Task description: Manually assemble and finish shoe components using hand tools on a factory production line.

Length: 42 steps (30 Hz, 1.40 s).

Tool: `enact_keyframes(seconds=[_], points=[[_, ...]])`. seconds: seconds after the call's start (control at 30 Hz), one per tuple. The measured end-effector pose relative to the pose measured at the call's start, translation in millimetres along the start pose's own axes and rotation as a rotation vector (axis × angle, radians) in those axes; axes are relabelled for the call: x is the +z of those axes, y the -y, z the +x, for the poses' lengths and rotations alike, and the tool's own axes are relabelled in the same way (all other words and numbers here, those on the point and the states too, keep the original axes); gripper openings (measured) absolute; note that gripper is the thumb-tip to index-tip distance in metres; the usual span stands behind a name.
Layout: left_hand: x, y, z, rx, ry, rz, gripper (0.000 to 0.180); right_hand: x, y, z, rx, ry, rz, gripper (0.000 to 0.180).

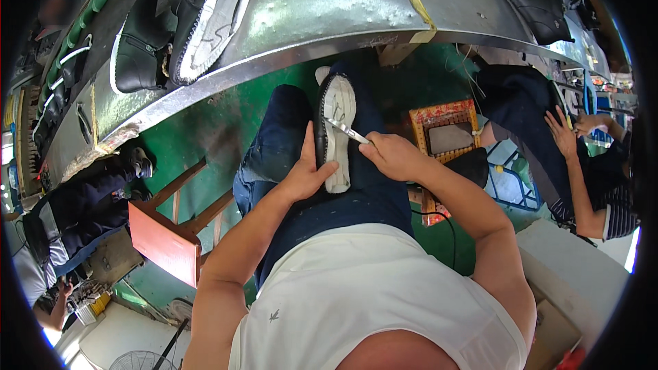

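Observation:
A black shoe [336,130] with a white sole lies sole-up on my right thigh. My left hand [306,175] grips its left side near the heel. My right hand [393,155] holds a thin metal blade [346,130] whose tip rests across the middle of the sole. Both forearms come in from below, over my white shirt and dark blue trousers.
A curved metal conveyor table [329,14] runs across the top, bearing black boots [140,44] and another shoe sole-up [212,20]. A red wooden stool [168,233] stands at my left. A person sits at the right [582,164], another at the left [75,212]. A patterned box [445,130] lies on the green floor.

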State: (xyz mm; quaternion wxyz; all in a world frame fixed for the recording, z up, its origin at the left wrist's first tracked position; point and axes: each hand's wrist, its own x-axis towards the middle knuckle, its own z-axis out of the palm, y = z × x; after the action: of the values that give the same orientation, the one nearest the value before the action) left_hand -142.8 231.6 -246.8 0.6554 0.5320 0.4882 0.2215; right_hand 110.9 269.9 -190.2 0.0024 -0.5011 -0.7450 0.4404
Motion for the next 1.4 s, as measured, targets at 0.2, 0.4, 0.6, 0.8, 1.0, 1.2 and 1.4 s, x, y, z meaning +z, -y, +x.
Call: enact_keyframes(seconds=[0.2,0.4,0.6,0.8,1.0,1.2,1.4], points=[[2,0,5,0.06,-0.02,0.045,0.106,24,-11,-21,-0.101,-0.037,-0.012,0.042],[-20,-13,66,-0.076,-0.172,-0.026,0.084,69,-66,-27,0.054,-0.098,0.682,0.042],[-27,-80,51,0.069,0.035,-0.372,0.064,74,-79,-31,0.174,-0.124,1.142,0.047],[-76,-280,48,0.441,0.043,-0.242,0.085,73,-84,-17,0.144,-0.075,1.119,0.053],[-189,-420,177,0.528,-0.272,0.212,0.071,61,-85,-8,0.185,-0.019,1.094,0.054],[-236,-383,259,0.46,-0.767,1.828,0.074,51,-86,-4,0.22,0.046,1.067,0.055],[-258,-280,299,0.144,-0.474,1.923,0.083,41,-89,7,0.248,0.125,1.113,0.056]])
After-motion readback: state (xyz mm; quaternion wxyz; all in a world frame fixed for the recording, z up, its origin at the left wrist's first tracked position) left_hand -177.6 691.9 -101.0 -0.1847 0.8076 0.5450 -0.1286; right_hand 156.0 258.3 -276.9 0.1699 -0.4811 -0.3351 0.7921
